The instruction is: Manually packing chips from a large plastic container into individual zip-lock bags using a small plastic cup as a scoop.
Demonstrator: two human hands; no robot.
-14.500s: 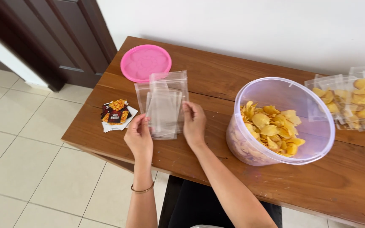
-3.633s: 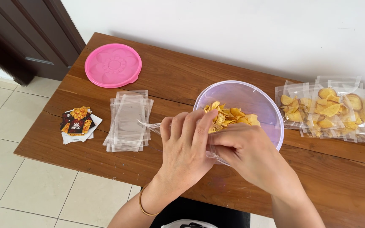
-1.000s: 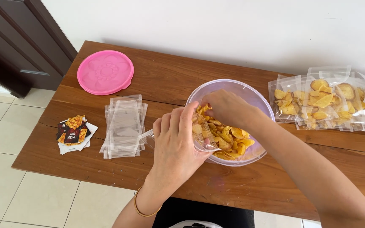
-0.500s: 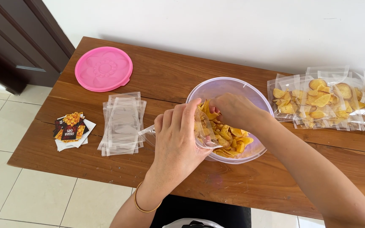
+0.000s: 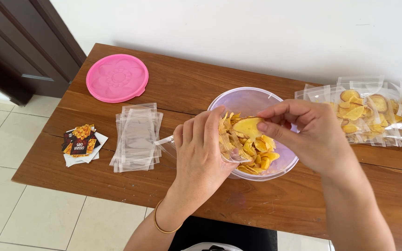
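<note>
Lifted from bowl [image 5: 275,100] since before: right hand [image 5: 310,135] pinching chip [image 5: 246,126]; left hand [image 5: 201,155] gripping bag [image 5: 231,144].

Chips [image 5: 257,151] golden yellow; bowl [image 5: 247,100] pale lilac, translucent; lid [image 5: 117,77] pink, flower relief; surface [image 5: 187,83] brown woodgrain; empty bags [image 5: 136,137] clear.

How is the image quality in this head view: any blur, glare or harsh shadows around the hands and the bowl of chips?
Head view: soft, even daylight, and only faint shadows on the table. The left hand, right hand and bowl are sharp, with no motion blur. The clear bag in the left hand shows slight sheen, as do the filled bags at right; the wall is bright, nearly washed out.
</note>
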